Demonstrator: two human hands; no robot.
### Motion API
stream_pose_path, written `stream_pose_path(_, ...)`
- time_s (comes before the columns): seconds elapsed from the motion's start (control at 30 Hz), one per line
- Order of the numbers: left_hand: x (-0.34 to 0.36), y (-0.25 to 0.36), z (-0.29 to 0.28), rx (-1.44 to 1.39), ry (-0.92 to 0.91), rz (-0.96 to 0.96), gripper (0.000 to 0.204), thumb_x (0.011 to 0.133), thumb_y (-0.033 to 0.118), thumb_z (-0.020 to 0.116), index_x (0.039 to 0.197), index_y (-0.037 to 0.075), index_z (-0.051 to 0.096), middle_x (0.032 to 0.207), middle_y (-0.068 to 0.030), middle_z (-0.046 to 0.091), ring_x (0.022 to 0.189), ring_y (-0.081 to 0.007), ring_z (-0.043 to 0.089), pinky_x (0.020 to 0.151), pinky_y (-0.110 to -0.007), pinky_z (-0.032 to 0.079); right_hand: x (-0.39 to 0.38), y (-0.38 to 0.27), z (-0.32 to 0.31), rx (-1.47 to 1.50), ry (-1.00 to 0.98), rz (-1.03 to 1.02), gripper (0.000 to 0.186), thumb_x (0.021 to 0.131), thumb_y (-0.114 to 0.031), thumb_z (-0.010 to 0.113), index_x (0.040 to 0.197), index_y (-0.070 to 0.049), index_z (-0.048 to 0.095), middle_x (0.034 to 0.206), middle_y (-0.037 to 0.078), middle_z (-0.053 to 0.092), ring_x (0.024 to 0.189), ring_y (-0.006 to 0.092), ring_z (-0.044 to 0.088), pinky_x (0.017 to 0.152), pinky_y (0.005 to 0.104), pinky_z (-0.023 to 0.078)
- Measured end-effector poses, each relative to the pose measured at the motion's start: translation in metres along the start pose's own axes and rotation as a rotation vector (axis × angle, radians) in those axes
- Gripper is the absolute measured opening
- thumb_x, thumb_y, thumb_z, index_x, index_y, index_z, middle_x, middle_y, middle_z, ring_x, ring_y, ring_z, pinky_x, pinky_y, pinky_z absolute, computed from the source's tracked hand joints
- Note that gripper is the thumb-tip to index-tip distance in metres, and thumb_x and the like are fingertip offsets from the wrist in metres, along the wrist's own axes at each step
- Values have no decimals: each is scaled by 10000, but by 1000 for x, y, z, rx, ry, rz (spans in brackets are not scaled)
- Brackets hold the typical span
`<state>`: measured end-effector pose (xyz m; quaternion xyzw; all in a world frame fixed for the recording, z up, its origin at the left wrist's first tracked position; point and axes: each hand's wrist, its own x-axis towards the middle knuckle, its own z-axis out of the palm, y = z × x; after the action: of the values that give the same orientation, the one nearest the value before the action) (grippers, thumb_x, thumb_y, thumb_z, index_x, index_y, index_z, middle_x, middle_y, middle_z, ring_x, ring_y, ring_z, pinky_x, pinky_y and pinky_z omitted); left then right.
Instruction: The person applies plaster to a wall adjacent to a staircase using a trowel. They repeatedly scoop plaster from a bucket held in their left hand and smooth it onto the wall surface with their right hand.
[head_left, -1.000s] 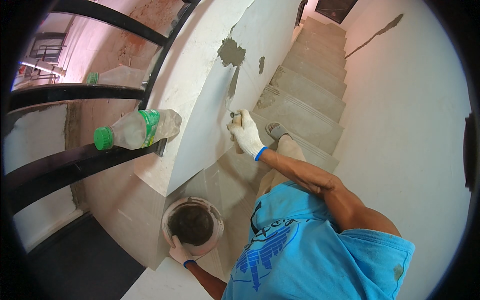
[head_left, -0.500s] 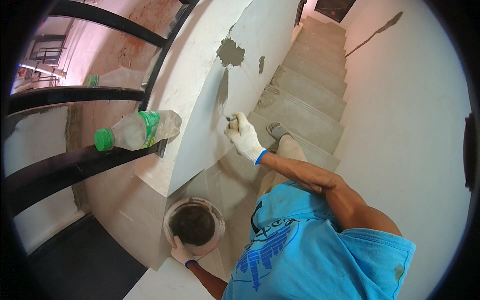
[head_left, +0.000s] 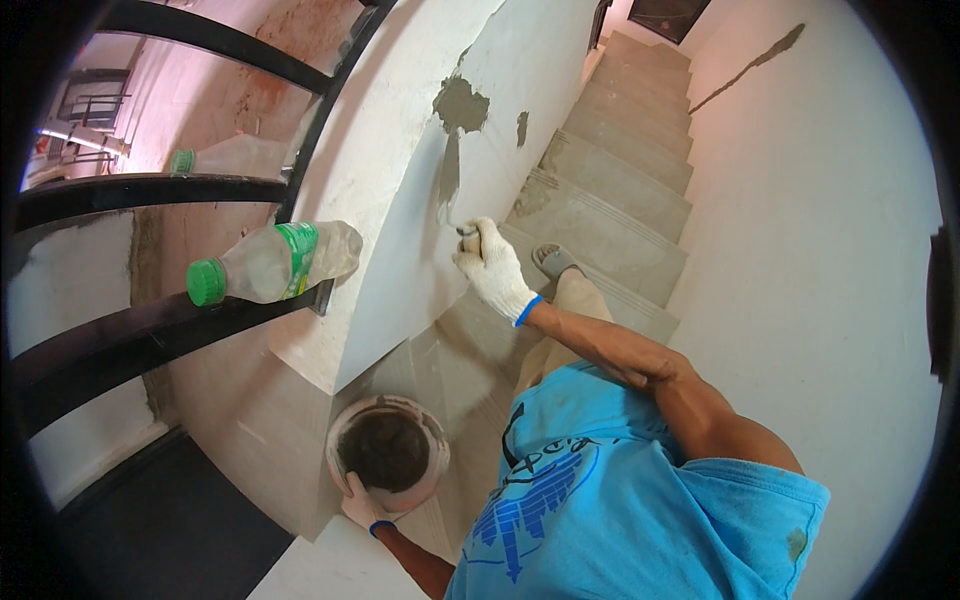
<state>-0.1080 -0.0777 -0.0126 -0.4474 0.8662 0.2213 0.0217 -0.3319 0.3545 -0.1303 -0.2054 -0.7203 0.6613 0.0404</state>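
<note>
My right hand [head_left: 493, 266], in a white knit glove with a blue cuff, is closed round the handle of a trowel [head_left: 449, 180]. The long blade points up along the white wall, its tip at the lower edge of a grey mortar patch [head_left: 461, 104]. Down at the left, my gloved left hand [head_left: 360, 503] grips the rim of a round bucket [head_left: 437, 447], fingers over the edge and thumb partly hidden. Dark grey wet mortar [head_left: 384, 450] lies inside the bucket.
A plastic bottle [head_left: 270, 262] with a green cap lies on the wall's edge by the black metal railing [head_left: 150, 350]. Concrete stairs [head_left: 625, 190] rise ahead, my sandaled foot [head_left: 556, 262] on one step. A smaller grey patch [head_left: 522, 129] marks the wall; the right wall [head_left: 800, 250] has a filled crack.
My right hand and the trowel have shifted very slightly to the right, the blade still by the wall. My left hand stays on the bucket rim.
</note>
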Motion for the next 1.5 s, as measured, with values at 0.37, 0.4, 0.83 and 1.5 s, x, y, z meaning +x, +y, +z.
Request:
stream_pose_path(0.37, -9, 12, 1, -64, 2, 5, 611, 965, 409, 666, 1119, -182, 696, 964, -169, 747, 856, -236, 664, 795, -390, 523, -15, -5, -4, -79, -126, 8, 401, 858, -73, 718, 1208, -23, 529, 774, 79, 578, 753, 268, 614, 746, 389, 508)
stream_pose_path(0.4, -10, 14, 1, -54, 7, -4, 611, 966, 410, 663, 1116, -182, 698, 964, -171, 749, 855, -236, 665, 793, -389, 523, -14, -3, -5, -62, -82, -15, 403, 859, -73, 716, 1212, -23, 528, 776, 82, 582, 754, 271, 615, 748, 389, 508)
stream_pose_path(0.83, -6, 6, 2, -30, 44, 45, 639, 970, 432, 663, 1049, -202, 678, 877, -211, 729, 798, -265, 641, 779, -420, 508, -12, -11, -5, -50, -105, -34, 381, 871, -96, 676, 1218, -25, 536, 825, 146, 605, 833, 358, 642, 778, 443, 517)
stream_pose_path(1.5, -7, 11, 3, -6, 20, 28, 603, 964, 397, 664, 1065, -197, 683, 921, -216, 744, 848, -258, 670, 795, -400, 515, 53, 40, -14, -47, 173, 58, 470, 879, -130, 688, 1303, -34, 511, 829, 105, 633, 662, 234, 642, 614, 392, 534)
